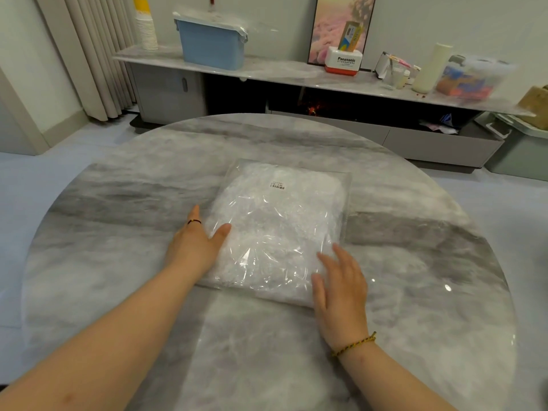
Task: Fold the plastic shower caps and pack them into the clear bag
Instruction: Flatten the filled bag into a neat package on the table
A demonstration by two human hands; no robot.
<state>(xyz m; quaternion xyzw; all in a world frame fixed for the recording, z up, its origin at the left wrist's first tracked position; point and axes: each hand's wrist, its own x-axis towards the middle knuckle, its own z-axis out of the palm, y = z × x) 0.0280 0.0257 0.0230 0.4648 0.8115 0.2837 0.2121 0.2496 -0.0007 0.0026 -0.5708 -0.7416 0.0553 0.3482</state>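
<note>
A clear bag (278,226) stuffed with crumpled white plastic shower caps lies flat in the middle of the round marble table (118,232). A small barcode label (277,186) is stuck near its far end. My left hand (198,241) lies at the bag's left edge, thumb resting on the plastic and a finger stretched along the side. My right hand (341,289) rests flat with straight fingers on the bag's near right corner. Single caps inside cannot be told apart.
Behind the table runs a low sideboard (296,75) with a blue lidded bin (212,43), stacked paper cups (146,28), a Panasonic box (343,60), a cream cylinder (431,68) and a clear storage box (471,78). A curtain (95,54) hangs at left.
</note>
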